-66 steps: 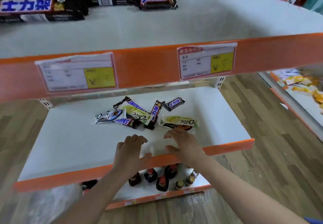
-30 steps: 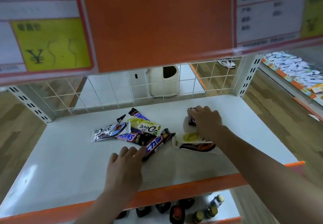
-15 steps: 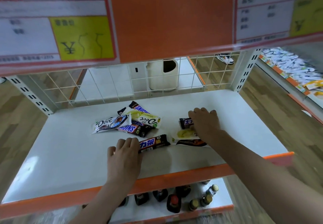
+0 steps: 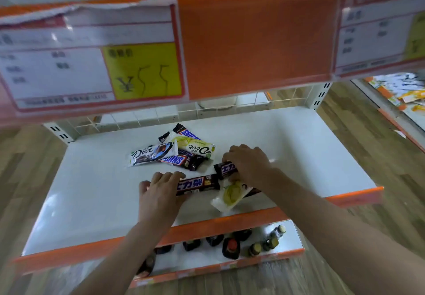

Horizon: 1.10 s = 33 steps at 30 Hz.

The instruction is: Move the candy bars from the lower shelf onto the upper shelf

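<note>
Lying crosswise, the long Snickers bar (image 4: 197, 185) points left-right under the left hand (image 4: 161, 193).

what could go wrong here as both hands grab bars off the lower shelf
The right hand holds a small dark bar right over the yellow Dove pack, which lies near the shelf's orange front edge; lifting might knock it off onto the bottles below. The left hand covers only one end of the long Snickers bar, so its grip may slip. The upper shelf lip hangs low overhead; rising hands might hit it.
</note>
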Available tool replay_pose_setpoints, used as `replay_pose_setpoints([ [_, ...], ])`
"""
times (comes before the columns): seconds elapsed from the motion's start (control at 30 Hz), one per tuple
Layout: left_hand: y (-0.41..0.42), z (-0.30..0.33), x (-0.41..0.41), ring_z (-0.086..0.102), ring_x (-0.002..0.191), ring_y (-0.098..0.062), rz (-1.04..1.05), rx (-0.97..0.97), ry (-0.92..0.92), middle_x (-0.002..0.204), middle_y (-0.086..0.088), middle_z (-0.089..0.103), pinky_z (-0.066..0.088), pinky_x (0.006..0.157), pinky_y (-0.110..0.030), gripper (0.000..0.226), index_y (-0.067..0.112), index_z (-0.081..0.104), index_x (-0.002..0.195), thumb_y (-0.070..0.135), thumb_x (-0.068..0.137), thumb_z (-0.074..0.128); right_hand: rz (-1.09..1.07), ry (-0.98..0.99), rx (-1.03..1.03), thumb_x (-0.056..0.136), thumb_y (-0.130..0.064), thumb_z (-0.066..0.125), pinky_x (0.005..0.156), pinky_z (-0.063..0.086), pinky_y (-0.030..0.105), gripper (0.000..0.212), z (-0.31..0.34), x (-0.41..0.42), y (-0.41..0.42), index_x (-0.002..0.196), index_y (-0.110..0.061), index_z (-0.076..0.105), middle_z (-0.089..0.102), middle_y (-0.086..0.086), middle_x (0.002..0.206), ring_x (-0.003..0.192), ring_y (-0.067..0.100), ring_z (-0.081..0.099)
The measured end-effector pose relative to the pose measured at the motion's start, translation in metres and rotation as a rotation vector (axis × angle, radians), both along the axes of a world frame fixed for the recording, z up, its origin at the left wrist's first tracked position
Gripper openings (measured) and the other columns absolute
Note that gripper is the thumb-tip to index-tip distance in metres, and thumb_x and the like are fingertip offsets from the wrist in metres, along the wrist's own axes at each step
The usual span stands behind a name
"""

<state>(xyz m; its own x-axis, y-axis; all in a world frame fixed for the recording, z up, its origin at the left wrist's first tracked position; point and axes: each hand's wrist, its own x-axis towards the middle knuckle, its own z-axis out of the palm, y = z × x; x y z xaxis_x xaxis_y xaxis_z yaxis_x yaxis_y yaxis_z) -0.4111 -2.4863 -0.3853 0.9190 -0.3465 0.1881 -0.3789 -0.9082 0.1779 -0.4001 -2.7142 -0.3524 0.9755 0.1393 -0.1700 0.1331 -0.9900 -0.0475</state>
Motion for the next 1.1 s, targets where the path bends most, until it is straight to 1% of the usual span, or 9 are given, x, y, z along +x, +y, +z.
replay_pose_setpoints([
  [0.27, 0.005, 0.007, 0.007, 0.054, 0.093, -0.022, -0.050, -0.019, 0.057, 0.088, 0.008, 0.063, 0.032, 0.078, -0.037, 0.030, 0.028, 0.068, 0.096, 0.048, 0.074, 0.070, 0.003, -0.113, -0.150, 0.087, -0.017, 0.060, 0.086, 0.037, 0.035, 0.026, 0.000, 0.002, 0.011, 0.113, -0.019, 0.054, 0.054, -0.001, 0.110, 0.104, 0.021, 0.055],
  [0.33, 0.007, 0.013, 0.006, 0.053, 0.094, -0.022, -0.027, -0.043, 0.076, 0.090, 0.008, 0.062, 0.031, 0.078, -0.036, 0.030, 0.029, 0.066, 0.098, 0.049, 0.076, 0.068, -0.034, -0.175, -0.189, 0.081, -0.024, 0.069, 0.073, 0.041, 0.030, 0.024, 0.004, -0.002, 0.015, 0.101, -0.017, 0.060, 0.058, -0.001, 0.097, 0.086, 0.019, 0.062],
  [0.4, 0.010, 0.018, 0.005, 0.050, 0.097, -0.021, 0.000, -0.052, 0.108, 0.092, 0.007, 0.061, 0.030, 0.078, -0.036, 0.029, 0.029, 0.064, 0.101, 0.047, 0.078, 0.066, -0.029, -0.220, -0.169, 0.058, -0.032, 0.086, 0.055, 0.041, 0.024, 0.033, 0.006, -0.006, 0.018, 0.079, -0.018, 0.065, 0.059, -0.002, 0.074, 0.056, 0.016, 0.061],
  [0.47, 0.012, 0.024, 0.002, 0.049, 0.096, -0.021, 0.014, -0.054, 0.115, 0.092, 0.008, 0.060, 0.030, 0.077, -0.035, 0.027, 0.030, 0.063, 0.101, 0.045, 0.079, 0.066, -0.009, -0.269, -0.120, 0.050, -0.037, 0.090, 0.047, 0.038, 0.022, 0.037, 0.013, -0.012, 0.023, 0.069, -0.017, 0.065, 0.058, -0.002, 0.065, 0.045, 0.016, 0.057],
  [0.63, 0.014, 0.039, -0.008, 0.044, 0.100, -0.017, 0.038, -0.064, 0.184, 0.096, 0.011, 0.056, 0.026, 0.078, -0.031, 0.025, 0.033, 0.057, 0.105, 0.043, 0.083, 0.061, -0.001, -0.168, 0.067, 0.097, -0.043, 0.042, 0.060, 0.039, 0.030, 0.038, 0.030, -0.035, 0.040, 0.116, -0.011, 0.051, 0.054, 0.004, 0.108, 0.096, 0.023, 0.058],
  [0.87, 0.016, 0.062, -0.026, 0.041, 0.104, -0.012, 0.035, -0.029, 0.246, 0.100, 0.015, 0.052, 0.025, 0.081, -0.029, 0.024, 0.038, 0.051, 0.108, 0.047, 0.087, 0.056, -0.052, 0.015, 0.060, 0.094, -0.025, 0.052, 0.070, 0.040, 0.030, 0.027, 0.048, -0.057, 0.043, 0.118, -0.011, 0.051, 0.056, 0.005, 0.112, 0.107, 0.022, 0.053],
  [0.93, 0.018, 0.069, -0.031, 0.041, 0.103, -0.012, 0.037, -0.023, 0.245, 0.100, 0.015, 0.053, 0.025, 0.080, -0.028, 0.025, 0.037, 0.052, 0.108, 0.046, 0.086, 0.057, -0.038, -0.154, 0.055, 0.083, -0.019, 0.066, 0.063, 0.040, 0.025, 0.024, 0.053, -0.065, 0.041, 0.105, -0.014, 0.059, 0.061, 0.002, 0.097, 0.093, 0.019, 0.059],
  [1.03, 0.021, 0.078, -0.041, 0.044, 0.103, -0.015, 0.040, -0.025, 0.237, 0.098, 0.012, 0.056, 0.025, 0.078, -0.030, 0.027, 0.034, 0.055, 0.108, 0.045, 0.084, 0.060, -0.084, -0.103, 0.024, 0.061, -0.022, 0.082, 0.060, 0.040, 0.023, 0.030, 0.063, -0.081, 0.042, 0.086, -0.019, 0.066, 0.062, -0.003, 0.076, 0.071, 0.016, 0.061],
  [1.1, 0.023, 0.083, -0.048, 0.049, 0.100, -0.019, 0.014, -0.036, 0.216, 0.093, 0.010, 0.059, 0.027, 0.076, -0.032, 0.028, 0.032, 0.060, 0.105, 0.041, 0.079, 0.068, -0.096, -0.111, 0.002, 0.031, -0.024, 0.089, 0.052, 0.038, 0.020, 0.040, 0.068, -0.092, 0.042, 0.062, -0.024, 0.064, 0.055, -0.007, 0.054, 0.048, 0.012, 0.054],
])
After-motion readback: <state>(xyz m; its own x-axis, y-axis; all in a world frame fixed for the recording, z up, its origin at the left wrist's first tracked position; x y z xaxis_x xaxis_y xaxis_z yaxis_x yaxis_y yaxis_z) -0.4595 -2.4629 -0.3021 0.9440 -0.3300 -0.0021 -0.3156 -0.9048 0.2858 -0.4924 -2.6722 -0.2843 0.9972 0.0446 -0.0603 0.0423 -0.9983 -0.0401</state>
